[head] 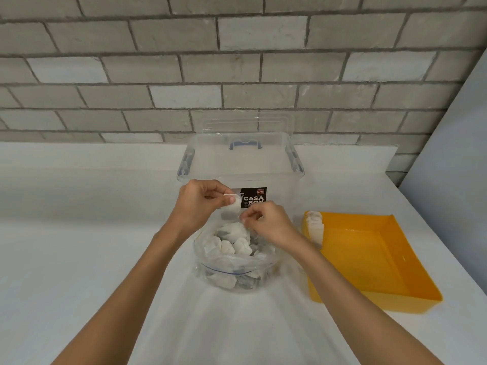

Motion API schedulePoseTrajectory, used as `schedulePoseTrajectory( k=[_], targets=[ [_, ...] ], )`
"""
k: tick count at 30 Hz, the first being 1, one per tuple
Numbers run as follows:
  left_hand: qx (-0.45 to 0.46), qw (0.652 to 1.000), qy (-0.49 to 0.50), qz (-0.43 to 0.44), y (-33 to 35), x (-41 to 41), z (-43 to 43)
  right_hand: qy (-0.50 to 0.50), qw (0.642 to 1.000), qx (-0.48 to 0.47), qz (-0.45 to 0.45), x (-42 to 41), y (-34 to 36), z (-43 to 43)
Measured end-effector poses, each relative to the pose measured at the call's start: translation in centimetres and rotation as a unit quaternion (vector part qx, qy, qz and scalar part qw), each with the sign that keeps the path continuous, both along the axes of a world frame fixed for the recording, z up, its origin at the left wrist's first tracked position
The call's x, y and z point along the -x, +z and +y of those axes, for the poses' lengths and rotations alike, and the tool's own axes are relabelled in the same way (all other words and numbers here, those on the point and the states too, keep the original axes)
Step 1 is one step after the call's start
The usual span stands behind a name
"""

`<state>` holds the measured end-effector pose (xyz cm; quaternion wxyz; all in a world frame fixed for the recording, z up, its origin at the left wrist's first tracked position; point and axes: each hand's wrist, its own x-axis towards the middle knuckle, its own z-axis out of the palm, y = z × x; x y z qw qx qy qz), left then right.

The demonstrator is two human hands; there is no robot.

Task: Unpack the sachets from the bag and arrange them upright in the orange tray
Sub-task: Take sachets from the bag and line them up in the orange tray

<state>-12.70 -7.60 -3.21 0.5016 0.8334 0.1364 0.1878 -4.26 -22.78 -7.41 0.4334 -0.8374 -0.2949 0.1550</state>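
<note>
A clear zip bag [210, 268] stands open on the white counter, holding several white sachets [232, 246]. Above its mouth my left hand [197, 204] pinches one white sachet [232, 208] between thumb and fingers. My right hand [268, 222] sits just right of it with fingers curled, pinching the sachet's lower edge or the bag's rim; I cannot tell which. To the right lies the orange tray [374, 259], with a short row of sachets [315, 225] standing upright against its far left corner.
A clear plastic storage box [279, 159] with blue latches and a black label stands right behind the bag, its lid leaning on the grey brick wall. The white counter [92, 233] ends at the right beyond the tray.
</note>
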Motion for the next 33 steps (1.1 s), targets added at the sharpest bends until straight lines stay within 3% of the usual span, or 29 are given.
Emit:
schedulePoseTrajectory(
  k=[3, 9, 23, 33],
  targets=[
    [-0.018, 1.0, 0.01, 0.015, -0.7, 0.2, 0.6, -0.004, 0.998, 0.054, -0.04, 0.2, -1.1, 0.8],
    [-0.021, 1.0, 0.011, 0.017, -1.1, 0.6, 0.8, -0.009, 0.998, 0.032, -0.054, 0.4, -0.5, 0.4],
    [0.005, 0.999, -0.049, -0.004, -0.3, -1.8, -1.4, -0.043, 0.993, -0.083, 0.079, -1.6, 5.6, -5.6],
    [0.0, 0.991, -0.131, -0.003, 0.1, -5.1, -6.5, -0.111, 0.992, -0.008, -0.067, -3.7, 6.9, -12.5]
  ],
)
